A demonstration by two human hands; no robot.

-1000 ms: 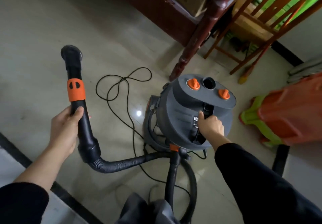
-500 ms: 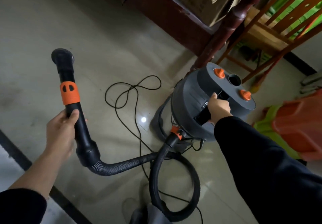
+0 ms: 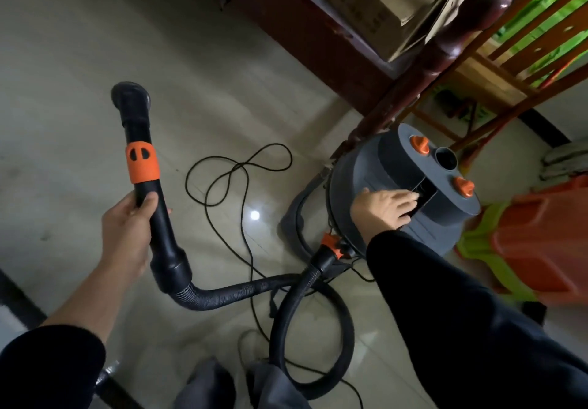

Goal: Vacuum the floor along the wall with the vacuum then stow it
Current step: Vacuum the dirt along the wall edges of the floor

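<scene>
Your left hand [image 3: 127,233]: fingers grasping black plastic vacuum wand [image 3: 161,227], frame left. Your right hand [image 3: 385,208]: fingers released, flat on grey drum-shaped vacuum canister [image 3: 359,167].

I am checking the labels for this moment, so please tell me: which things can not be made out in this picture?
- Head view: whether the right hand grips the vacuum handle; its fingertips reach into the dark recess.
- Head view: where the power cord ends; it passes under the hose and leaves the bottom edge.
- Head view: print on the cardboard box; too blurred.
</scene>
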